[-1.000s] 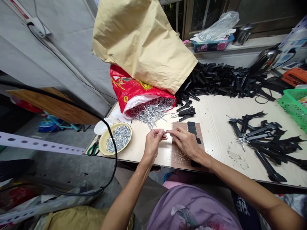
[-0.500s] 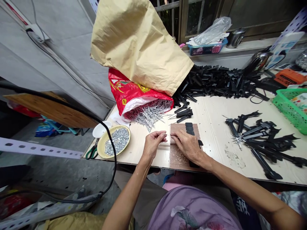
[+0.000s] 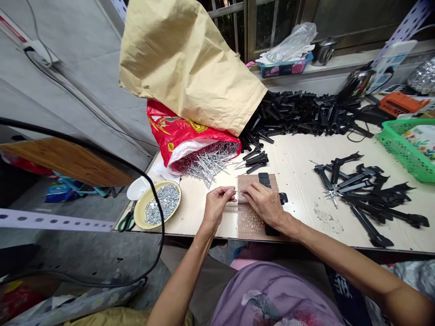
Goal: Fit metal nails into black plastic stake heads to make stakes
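Observation:
My left hand (image 3: pixel 216 204) is closed in a pinch above the table, on a thin metal pin (image 3: pixel 238 191) that spans the small gap to my right hand. My right hand (image 3: pixel 261 203) rests over the brown wooden board (image 3: pixel 249 226), fingertips closed on the pin's other end; its fingers partly hide that end. Black flat pads (image 3: pixel 263 176) and a black piece (image 3: pixel 283 198) lie around the right hand on the board. Pale crumbs are scattered below it. Beyond my hands, several black plastic pieces with pins (image 3: pixel 257 159) lie together.
A red bag (image 3: pixel 190 131) spills metal pins (image 3: pixel 204 167) under a large tan sack (image 3: pixel 190 68). At left stand a yellow bowl (image 3: pixel 137 213) of small metal parts and green-handled scissors (image 3: pixel 126 222). Black plastic parts (image 3: pixel 306 113) are heaped behind; more (image 3: pixel 367 190) lie right, near a green basket (image 3: pixel 404 156).
The whole scene has shifted slightly left in view as the head turned. Both hands keep nearly the same pose, still pinching the thin pin between them.

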{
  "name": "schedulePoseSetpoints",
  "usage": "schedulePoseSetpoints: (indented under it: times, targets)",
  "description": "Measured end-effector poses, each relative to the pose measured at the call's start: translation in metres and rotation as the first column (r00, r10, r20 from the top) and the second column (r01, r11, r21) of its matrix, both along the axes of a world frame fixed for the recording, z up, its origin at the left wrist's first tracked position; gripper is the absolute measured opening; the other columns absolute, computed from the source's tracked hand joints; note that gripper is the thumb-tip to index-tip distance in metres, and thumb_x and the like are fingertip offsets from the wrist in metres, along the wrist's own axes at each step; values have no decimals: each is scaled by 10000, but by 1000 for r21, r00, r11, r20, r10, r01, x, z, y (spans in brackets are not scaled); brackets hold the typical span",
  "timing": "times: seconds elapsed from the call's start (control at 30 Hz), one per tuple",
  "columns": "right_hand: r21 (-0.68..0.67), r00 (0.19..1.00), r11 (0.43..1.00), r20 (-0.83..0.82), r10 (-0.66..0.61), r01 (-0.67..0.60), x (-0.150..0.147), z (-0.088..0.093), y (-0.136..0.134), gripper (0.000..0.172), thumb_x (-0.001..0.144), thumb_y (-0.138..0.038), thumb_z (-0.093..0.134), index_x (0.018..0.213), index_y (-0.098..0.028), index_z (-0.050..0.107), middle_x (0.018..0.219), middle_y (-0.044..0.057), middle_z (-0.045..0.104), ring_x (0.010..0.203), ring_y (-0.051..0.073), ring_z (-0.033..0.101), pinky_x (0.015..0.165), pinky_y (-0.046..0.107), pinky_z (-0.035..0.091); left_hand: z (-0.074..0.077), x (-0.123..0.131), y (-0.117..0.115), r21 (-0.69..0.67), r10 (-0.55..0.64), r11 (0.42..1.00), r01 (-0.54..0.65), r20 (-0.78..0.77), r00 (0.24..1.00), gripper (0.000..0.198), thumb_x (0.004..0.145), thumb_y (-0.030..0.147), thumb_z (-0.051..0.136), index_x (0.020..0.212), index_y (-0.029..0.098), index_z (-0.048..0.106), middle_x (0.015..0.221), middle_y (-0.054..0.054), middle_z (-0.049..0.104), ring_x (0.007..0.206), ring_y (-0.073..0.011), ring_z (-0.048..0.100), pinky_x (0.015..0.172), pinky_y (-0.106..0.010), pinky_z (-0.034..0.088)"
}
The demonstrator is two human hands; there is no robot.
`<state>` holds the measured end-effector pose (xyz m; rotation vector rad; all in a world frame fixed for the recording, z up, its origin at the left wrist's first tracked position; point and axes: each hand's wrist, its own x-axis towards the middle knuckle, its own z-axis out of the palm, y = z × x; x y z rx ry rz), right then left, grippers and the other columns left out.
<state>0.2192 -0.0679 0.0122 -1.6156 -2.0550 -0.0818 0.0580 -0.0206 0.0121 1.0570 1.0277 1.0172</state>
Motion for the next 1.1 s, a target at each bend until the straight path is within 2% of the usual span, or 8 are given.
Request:
schedulePoseSetpoints:
  times: [0.3,0.4,0.57,0.7,0.8,0.9,1.0,1.1]
  targets:
    - [-57,996,997,-78,44,-49,6,-6,3,256,952,-322,398,963,-183,613,877,52,600,777,145,568,656,243,382,-2,2,3,15,-18,1000,18,-19,1000,258,662,313,740,824,115,702,697,-18,657,578,-93,586,611,-240,497]
    - [-64,997,997,-64,50,-54,9,-7,5,312,963,-317,358,903,-172,627,826,64,589,767,155,566,679,256,396,-3,3,3,19,-25,999,26,-37,999,280,657,327,742,830,110,702,697,-26,662,579,-101,588,612,-249,499]
    - [-96,971,986,-211,112,-135,11,-8,6,237,947,-304,401,1012,-175,588,912,63,596,819,158,574,688,249,425,-4,4,4,-1,-38,999,38,-16,999,293,653,341,746,825,108,701,698,-28,660,581,-97,587,616,-248,502]
    - [-113,975,985,-197,107,-130,13,-6,7,255,946,-278,390,907,-158,612,866,62,586,749,154,558,667,262,413,-4,5,4,-35,-60,998,60,1,998,281,643,316,759,815,102,699,683,-21,650,570,-90,581,594,-236,506]
    - [-184,918,959,-374,133,-214,19,-6,12,255,936,-278,423,815,-156,610,772,30,599,707,137,555,650,246,407,-4,10,4,-43,-68,997,67,-11,998,282,637,304,766,817,97,701,675,-21,652,568,-91,580,590,-235,508]
    - [-221,854,934,-501,138,-281,35,-5,14,213,916,-286,471,839,-166,630,790,19,640,747,139,581,682,246,423,-7,20,1,-87,-86,992,87,21,996,306,623,306,777,836,97,705,668,-23,654,572,-96,585,601,-239,512]
    - [-202,899,953,-420,125,-226,62,-4,10,189,903,-304,499,918,-188,648,873,31,650,813,153,588,730,266,432,-11,34,-1,-150,-134,978,143,68,989,384,649,332,758,960,114,701,721,-37,664,603,-101,598,614,-237,511]
    - [-160,967,978,-239,93,-134,91,-4,4,221,925,-318,459,955,-200,644,929,44,619,812,142,570,689,246,424,-13,45,-2,-148,-164,974,173,67,984,536,714,383,698,1197,172,599,744,-19,642,605,-90,585,591,-225,501]
